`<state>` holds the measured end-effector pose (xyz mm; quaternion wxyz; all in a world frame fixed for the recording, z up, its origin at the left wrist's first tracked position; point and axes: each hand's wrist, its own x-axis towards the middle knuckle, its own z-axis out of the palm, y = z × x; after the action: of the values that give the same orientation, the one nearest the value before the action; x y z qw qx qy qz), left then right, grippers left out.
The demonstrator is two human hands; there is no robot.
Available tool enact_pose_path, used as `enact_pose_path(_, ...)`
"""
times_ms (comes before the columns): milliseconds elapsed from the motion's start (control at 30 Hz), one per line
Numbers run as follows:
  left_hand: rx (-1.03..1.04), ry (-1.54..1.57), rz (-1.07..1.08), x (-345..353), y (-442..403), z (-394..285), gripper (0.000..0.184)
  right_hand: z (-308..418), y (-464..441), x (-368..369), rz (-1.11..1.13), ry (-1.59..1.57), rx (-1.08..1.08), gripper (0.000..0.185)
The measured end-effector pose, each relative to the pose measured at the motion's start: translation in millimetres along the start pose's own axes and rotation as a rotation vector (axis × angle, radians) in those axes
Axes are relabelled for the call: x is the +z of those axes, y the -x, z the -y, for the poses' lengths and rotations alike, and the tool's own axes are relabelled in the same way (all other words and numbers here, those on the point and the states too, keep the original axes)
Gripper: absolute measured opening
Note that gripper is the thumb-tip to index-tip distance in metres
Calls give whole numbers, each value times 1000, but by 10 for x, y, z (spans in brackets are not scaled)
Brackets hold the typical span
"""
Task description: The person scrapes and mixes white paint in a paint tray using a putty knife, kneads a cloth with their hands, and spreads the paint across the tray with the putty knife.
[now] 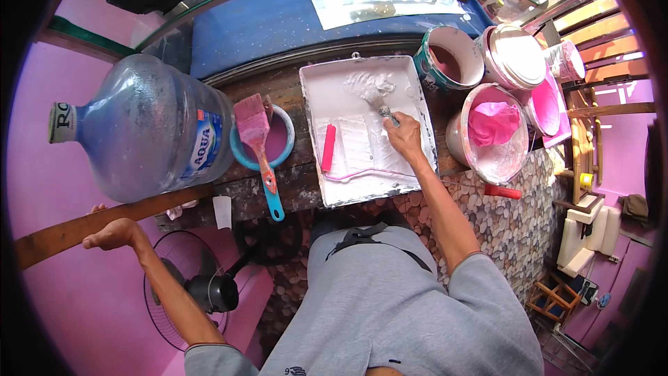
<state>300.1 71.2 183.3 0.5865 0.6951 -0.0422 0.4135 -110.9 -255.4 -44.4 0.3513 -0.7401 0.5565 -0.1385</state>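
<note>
My right hand [403,134] is closed round the handle of a short paint-smeared tool [379,106], whose flat end sits in thick white paint; I cannot tell if it is a brush or a scraper. That paint lies in a white paint tray [309,90] on the wooden bench. In the tray's lower part rests a paint roller frame with a pink handle [328,147]. On the left, my left hand [115,234] grips a wooden plank [56,238], with fingertips showing over its far edge.
A large clear water bottle [139,125] lies left. A pink-stained brush [252,122] rests across a blue-rimmed pot [287,146]. Right of the tray stand an open paint can [473,63], a bucket with pink cloth [456,136] and a lidded bucket [518,56]. A fan [212,294] is below left.
</note>
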Motion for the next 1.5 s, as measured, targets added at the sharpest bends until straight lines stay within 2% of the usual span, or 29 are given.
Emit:
enact_pose_path(100, 28, -1, -3, 5, -21, 54, 82, 112, 58, -53, 39, -143, -86, 30)
enact_pose_path(133, 34, 1, -6, -1, -28, 66, 84, 46, 45, -9, -21, -167, -152, 29)
enact_pose_path(233, 9, 6, -12, 8, -15, 14, 85, 93, 45, -22, -78, -103, -81, 30)
enact_pose_path(300, 22, -7, -7, 1, -15, 32, 85, 77, 44, 53, -112, -57, -104, 28)
enact_pose_path(367, 36, -20, -5, 2, -22, 54, 84, 138, 73, 58, -72, -2, -256, 26)
enact_pose_path(433, 40, -18, 1, -9, -31, 73, 83, 228, 90, -24, -10, -23, -240, 26)
enact_pose_path(500, 26, -14, 9, -10, -2, 12, 82, 260, 100, -41, -125, 156, -279, 29)
enact_pose_path(567, 11, -5, 19, 1, 7, -7, 81, 366, 133, -43, -94, 239, -264, 32)
enact_pose_path(667, 27, -30, 8, 7, 4, -4, 79, 428, 157, -4, -22, 451, -392, 31)
enact_pose_path(833, -7, -13, 12, 6, 6, -29, 76, 392, 206, -215, 19, 436, -416, 31)
enact_pose_path(933, -21, 5, 9, -4, -26, 11, 74, 543, 227, -378, 20, 408, -357, 31)
enact_pose_path(1033, -32, 8, 28, -4, 14, -52, 74, 480, 275, -252, 66, 423, -457, 30)
enact_pose_path(1167, -35, 13, 29, -7, -13, -18, 74, 453, 357, -412, 99, 485, -457, 28)
enact_pose_path(1233, -25, 21, 41, -6, -13, -13, 73, 552, 357, -496, 107, 488, -394, 27)
enact_pose_path(1300, 18, -1, 73, -41, -40, 63, 69, 564, 344, -513, 63, 449, -456, 25)
enact_pose_path(1367, 41, -14, 56, -33, -54, 67, 62, 471, 342, -428, 112, 469, -516, 24)
enact_pose_path(1500, 103, -137, 34, -23, -46, 64, 58, 524, 418, -646, 46, 434, -421, 27)
